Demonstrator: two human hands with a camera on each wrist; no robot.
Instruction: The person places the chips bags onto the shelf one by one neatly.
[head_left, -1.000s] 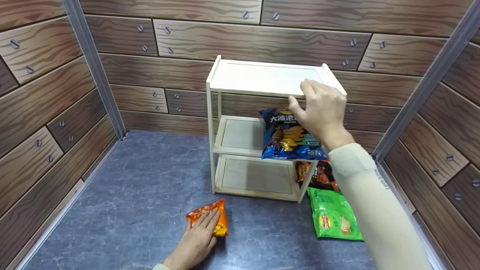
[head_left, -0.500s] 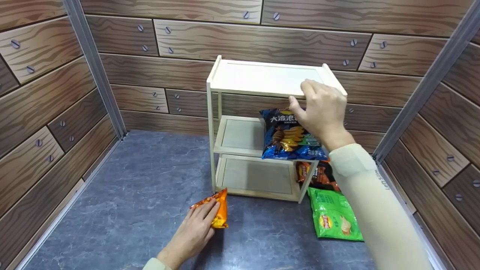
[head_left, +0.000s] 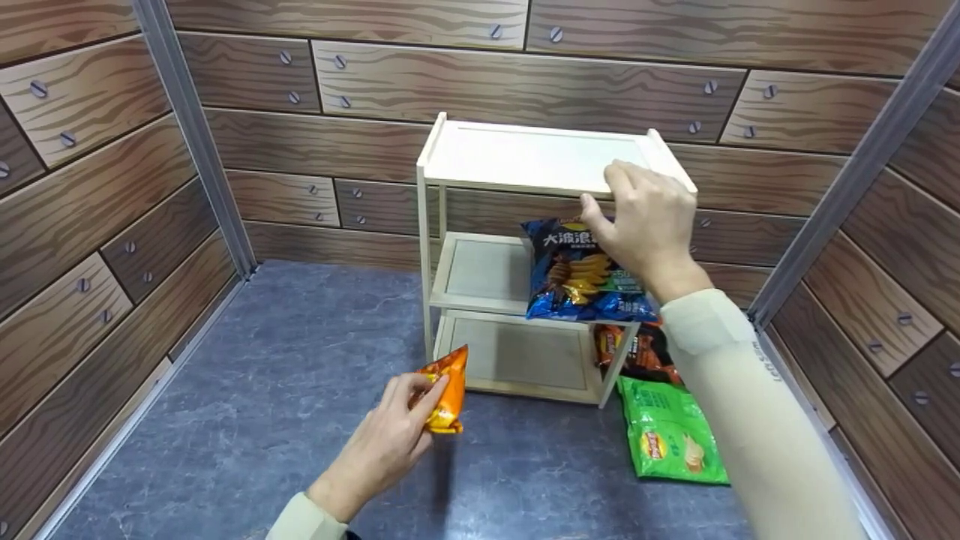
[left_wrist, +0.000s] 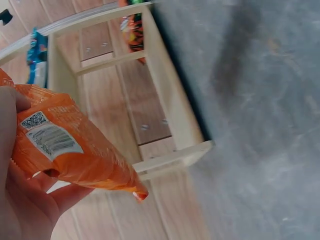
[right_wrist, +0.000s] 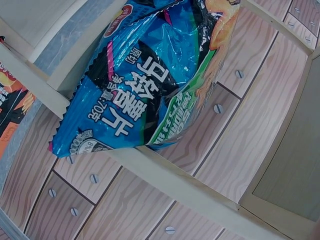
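Observation:
My left hand (head_left: 379,442) grips a small orange chip bag (head_left: 448,394) with thumb and fingers, in front of the shelf's lower left. Its barcoded back also shows in the left wrist view, with the orange bag (left_wrist: 75,145) tilted above the floor. The right hand (head_left: 649,217) holds the front edge of the top board of a white wooden shelf (head_left: 517,154), near its right end, fingers over the board and thumb at the front. Below that hand, a blue chip bag (head_left: 570,281) leans on the middle shelf, partly hidden by the hand.
A green chip bag (head_left: 667,431) lies on the floor (head_left: 315,337) to the right of the shelf. Behind it sits a black and orange chip bag (head_left: 637,352), partly hidden by a shelf post and the right arm. Wood-patterned walls (head_left: 360,150) enclose the floor.
My left hand has gone from resting flat on the orange chip bag to gripping it, and has lifted it off the floor toward the shelf. My right hand stays on the shelf's edge.

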